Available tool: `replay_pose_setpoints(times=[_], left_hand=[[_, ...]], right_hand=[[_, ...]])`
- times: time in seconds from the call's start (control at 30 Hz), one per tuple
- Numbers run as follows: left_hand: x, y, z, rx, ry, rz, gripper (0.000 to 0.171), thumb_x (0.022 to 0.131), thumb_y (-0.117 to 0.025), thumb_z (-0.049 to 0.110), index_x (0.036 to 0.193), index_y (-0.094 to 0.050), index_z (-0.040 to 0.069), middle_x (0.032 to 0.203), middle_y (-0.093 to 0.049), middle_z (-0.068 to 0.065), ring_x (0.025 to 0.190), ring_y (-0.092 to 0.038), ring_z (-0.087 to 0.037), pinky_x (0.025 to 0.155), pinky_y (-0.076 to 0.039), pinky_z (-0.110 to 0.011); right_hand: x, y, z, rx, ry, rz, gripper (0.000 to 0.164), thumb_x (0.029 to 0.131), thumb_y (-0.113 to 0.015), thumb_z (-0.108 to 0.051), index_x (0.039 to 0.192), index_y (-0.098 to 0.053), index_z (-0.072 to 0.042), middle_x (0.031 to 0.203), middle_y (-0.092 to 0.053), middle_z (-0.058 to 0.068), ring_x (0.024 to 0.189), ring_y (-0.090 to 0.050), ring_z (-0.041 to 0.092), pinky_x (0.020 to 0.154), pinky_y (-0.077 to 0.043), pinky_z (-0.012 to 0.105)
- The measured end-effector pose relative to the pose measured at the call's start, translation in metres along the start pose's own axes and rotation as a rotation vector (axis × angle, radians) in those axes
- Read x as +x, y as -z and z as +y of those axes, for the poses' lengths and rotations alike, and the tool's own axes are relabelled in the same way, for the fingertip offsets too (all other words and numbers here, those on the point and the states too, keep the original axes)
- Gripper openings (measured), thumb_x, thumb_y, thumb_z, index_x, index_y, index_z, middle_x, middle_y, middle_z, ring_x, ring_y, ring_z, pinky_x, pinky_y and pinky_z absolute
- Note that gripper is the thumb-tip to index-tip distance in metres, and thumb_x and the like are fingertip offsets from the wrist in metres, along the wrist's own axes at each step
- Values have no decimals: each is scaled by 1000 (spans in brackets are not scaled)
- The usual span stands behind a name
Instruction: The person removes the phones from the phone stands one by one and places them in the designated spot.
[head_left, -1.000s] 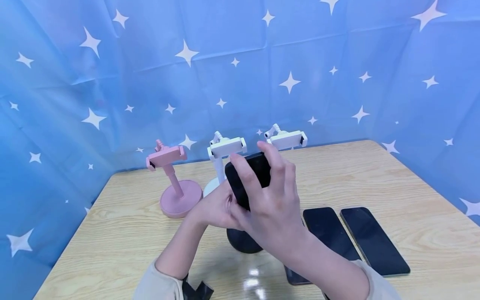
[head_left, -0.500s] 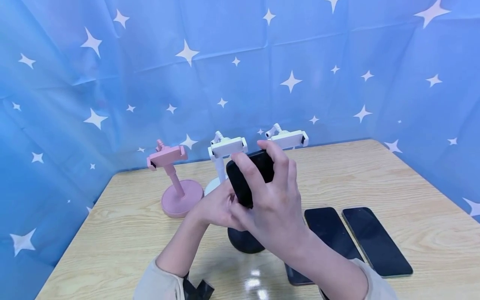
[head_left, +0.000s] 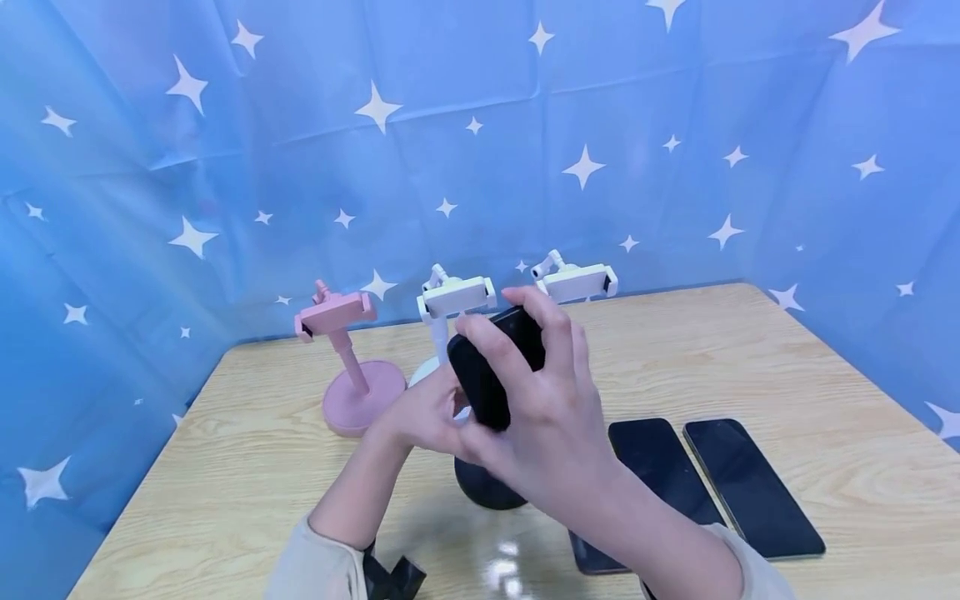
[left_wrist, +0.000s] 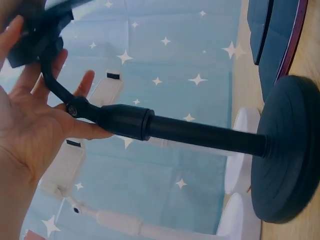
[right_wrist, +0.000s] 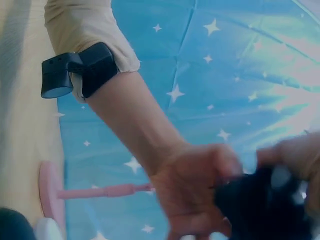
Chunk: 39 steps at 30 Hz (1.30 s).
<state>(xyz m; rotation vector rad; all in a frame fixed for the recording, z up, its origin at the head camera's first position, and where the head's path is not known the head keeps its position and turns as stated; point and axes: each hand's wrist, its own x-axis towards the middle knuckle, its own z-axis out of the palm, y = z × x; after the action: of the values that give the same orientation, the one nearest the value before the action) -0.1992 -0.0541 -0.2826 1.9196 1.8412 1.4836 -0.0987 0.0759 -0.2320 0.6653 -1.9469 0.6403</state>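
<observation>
A black phone stand (left_wrist: 205, 134) stands upright on its round base in front of me, its pole and bent neck plain in the left wrist view. Both hands are at its black head (head_left: 480, 379). My left hand (head_left: 427, 417) holds the head from below, thumb on one side and fingers behind the neck. From above, my right hand (head_left: 551, 408) grips the head, with two fingers stretched over its far edge. In the right wrist view the black head (right_wrist: 265, 210) is blurred. Whether a phone sits in the clamp I cannot tell.
Behind the hands stand a pink phone stand (head_left: 363, 392) and two white ones, a middle holder (head_left: 456, 296) and a right holder (head_left: 577, 283). Several dark phones lie at right, including a middle phone (head_left: 663, 467) and an outer phone (head_left: 753, 487). A starry blue cloth (head_left: 480, 167) hangs behind.
The black head has tilted and dropped slightly toward me. My right fingers have shifted a little left with it. The other stands and the phones rest as before.
</observation>
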Motion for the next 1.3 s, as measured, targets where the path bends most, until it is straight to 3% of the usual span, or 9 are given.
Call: replay_pose_setpoints(times=[0.13, 0.2, 0.53, 0.8, 0.97, 1.3], left_hand=[[-3, 1, -1, 33, -38, 2, 59, 81, -60, 42, 113, -40, -4, 101, -49, -16, 92, -49, -18, 82, -45, -33], [-2, 1, -2, 57, -47, 8, 61, 81, -56, 48, 112, -41, -2, 98, -51, -14, 91, -49, -18, 83, -45, -33], [-4, -5, -7, 26, -58, 57, 57, 84, -51, 47, 110, -40, -4, 96, -50, -15, 90, -49, -16, 83, -44, -33], [-5, -11, -11, 84, -71, 121, 61, 85, -52, 47, 114, -38, -5, 100, -50, -16, 94, -48, -17, 86, -43, -33], [-3, -13, -10, 47, -54, 143, 65, 82, -55, 46, 117, -36, -6, 104, -50, -19, 97, -49, -17, 85, -45, -34], [0, -14, -12, 106, -95, 175, 68, 80, -55, 50, 118, -35, -3, 107, -49, -16, 99, -47, -18, 87, -43, -35]], right_hand=[[0, 3, -7, 43, 22, 6, 64, 55, -79, -11, 111, -50, -10, 120, -39, 26, 104, -43, 40, 73, -45, 40], [3, 5, -8, 29, 43, 15, 61, 55, -76, -7, 111, -50, -10, 118, -40, 26, 101, -44, 39, 71, -44, 37], [3, 4, -3, 67, 67, 26, 61, 55, -76, -6, 111, -52, -10, 120, -40, 27, 109, -43, 37, 76, -40, 40], [3, 3, 1, 176, 67, 26, 63, 56, -76, -6, 114, -52, -9, 124, -37, 27, 117, -39, 35, 80, -43, 44], [5, 7, 1, 252, 41, 11, 63, 55, -75, -4, 113, -51, -8, 125, -35, 28, 117, -40, 33, 81, -45, 40], [4, 7, 5, 345, 31, 8, 60, 61, -68, -6, 119, -52, -11, 132, -32, 19, 116, -40, 29, 82, -43, 37]])
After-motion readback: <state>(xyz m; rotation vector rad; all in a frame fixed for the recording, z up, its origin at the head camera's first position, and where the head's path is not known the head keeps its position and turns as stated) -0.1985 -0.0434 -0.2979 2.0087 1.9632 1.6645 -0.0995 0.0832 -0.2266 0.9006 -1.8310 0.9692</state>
